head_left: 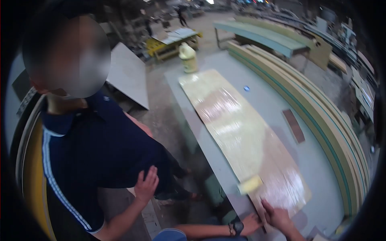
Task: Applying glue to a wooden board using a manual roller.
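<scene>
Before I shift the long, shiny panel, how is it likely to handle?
The panel may feel slippery on top, since its surface gleams as if wet. Being long and seemingly thin, it might flex if lifted at one end.

The tabletop (269, 100) leaves a passage between coated board (233, 128) and stacked strips (319, 108), narrowed by a brown block (294, 126).

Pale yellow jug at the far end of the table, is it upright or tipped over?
Upright: the jug stands on its base on the grey table, its narrower end on top.

Board (229, 124) glossy, wet-looking; tabletop (273, 96) smooth, matt; jug (188, 62) plastic; shirt (108, 148) cloth.
</scene>
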`<control>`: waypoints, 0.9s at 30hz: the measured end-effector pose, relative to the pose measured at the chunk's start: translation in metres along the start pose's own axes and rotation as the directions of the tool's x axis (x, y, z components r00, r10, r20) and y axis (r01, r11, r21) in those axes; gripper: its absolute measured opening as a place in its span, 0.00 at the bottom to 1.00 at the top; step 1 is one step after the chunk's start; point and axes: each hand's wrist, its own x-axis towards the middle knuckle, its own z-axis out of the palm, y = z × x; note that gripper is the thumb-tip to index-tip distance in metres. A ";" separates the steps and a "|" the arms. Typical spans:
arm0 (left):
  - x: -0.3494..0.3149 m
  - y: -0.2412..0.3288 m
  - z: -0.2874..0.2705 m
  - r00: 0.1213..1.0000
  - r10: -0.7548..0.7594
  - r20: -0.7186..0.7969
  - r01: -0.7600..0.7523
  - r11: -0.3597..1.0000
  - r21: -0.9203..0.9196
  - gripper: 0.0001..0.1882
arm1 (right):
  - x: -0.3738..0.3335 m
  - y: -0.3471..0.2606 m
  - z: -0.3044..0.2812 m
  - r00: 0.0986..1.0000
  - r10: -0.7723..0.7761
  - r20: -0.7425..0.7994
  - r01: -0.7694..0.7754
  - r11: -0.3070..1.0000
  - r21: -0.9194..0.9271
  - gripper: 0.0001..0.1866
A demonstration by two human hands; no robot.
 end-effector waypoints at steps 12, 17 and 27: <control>0.005 0.006 -0.011 0.933 -0.178 0.313 0.133 0.978 0.161 0.32 | -0.015 0.004 0.012 0.998 0.018 -0.065 -0.011 0.994 0.104 0.31; -0.006 0.012 0.009 0.964 -0.165 0.209 0.129 0.976 0.175 0.39 | 0.019 -0.022 -0.009 0.999 0.052 -0.002 -0.051 0.985 0.164 0.32; -0.011 0.023 0.004 0.967 -0.166 0.194 0.122 0.968 0.220 0.38 | 0.115 -0.035 -0.021 0.989 -0.023 -0.145 0.047 0.985 0.164 0.32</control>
